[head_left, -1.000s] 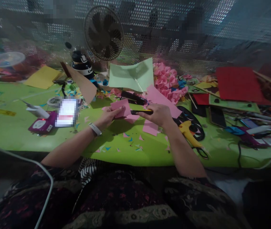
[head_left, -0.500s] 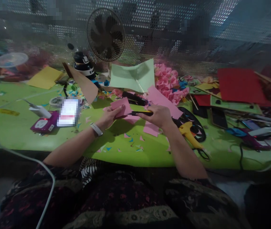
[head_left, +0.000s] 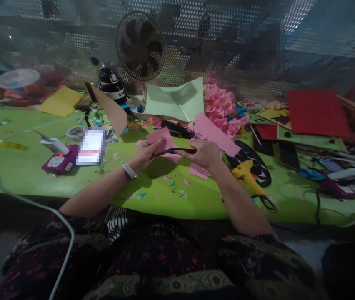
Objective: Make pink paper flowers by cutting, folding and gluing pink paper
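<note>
My left hand (head_left: 146,153), with a white band on its wrist, pinches a small pink paper piece (head_left: 161,138) between thumb and fingers. My right hand (head_left: 204,155) is closed around a slim black-and-yellow tool (head_left: 185,149), which points left. Its dark front end lies against the lower edge of the paper, close to my left thumb. Whether it is a knife or scissors I cannot make out. A pink slip (head_left: 198,171) lies on the green table below my right hand, and a larger pink sheet (head_left: 215,133) lies behind it.
Small paper scraps (head_left: 173,183) dot the table (head_left: 102,183) in front. A yellow glue gun (head_left: 246,171) lies right of my forearm. A lit phone (head_left: 90,146) and purple power strip (head_left: 59,161) are left. Behind are a pale green sheet (head_left: 174,100), pink paper flowers (head_left: 219,104) and a fan (head_left: 141,46).
The tool's front end has come down from over the pink paper's face to its lower edge. My hands stay close together, and the paper is still in my left hand.
</note>
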A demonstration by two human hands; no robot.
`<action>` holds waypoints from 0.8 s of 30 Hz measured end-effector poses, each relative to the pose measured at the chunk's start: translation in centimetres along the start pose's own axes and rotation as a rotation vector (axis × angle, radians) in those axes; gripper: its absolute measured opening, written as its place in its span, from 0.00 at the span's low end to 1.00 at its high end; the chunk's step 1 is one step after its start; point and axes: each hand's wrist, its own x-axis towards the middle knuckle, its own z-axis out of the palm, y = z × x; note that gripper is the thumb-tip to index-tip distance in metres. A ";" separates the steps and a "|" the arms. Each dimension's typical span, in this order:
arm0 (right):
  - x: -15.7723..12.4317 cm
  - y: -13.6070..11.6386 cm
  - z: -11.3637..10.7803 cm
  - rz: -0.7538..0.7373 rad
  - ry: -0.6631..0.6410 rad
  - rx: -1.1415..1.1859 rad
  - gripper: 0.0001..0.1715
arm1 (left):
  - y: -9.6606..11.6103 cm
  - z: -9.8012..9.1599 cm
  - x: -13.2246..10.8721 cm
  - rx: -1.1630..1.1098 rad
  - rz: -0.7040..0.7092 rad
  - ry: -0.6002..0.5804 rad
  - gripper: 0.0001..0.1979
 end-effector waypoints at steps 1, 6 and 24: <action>0.0 -0.1 0.1 -0.008 0.007 0.006 0.41 | -0.1 0.0 0.0 -0.001 -0.007 -0.005 0.21; 0.1 -0.3 0.2 -0.039 -0.021 0.006 0.41 | -0.7 -0.5 0.2 0.002 0.025 -0.029 0.19; 1.1 5.2 -0.5 0.446 0.068 0.084 0.40 | 0.8 -1.1 0.2 0.151 -0.055 -0.003 0.20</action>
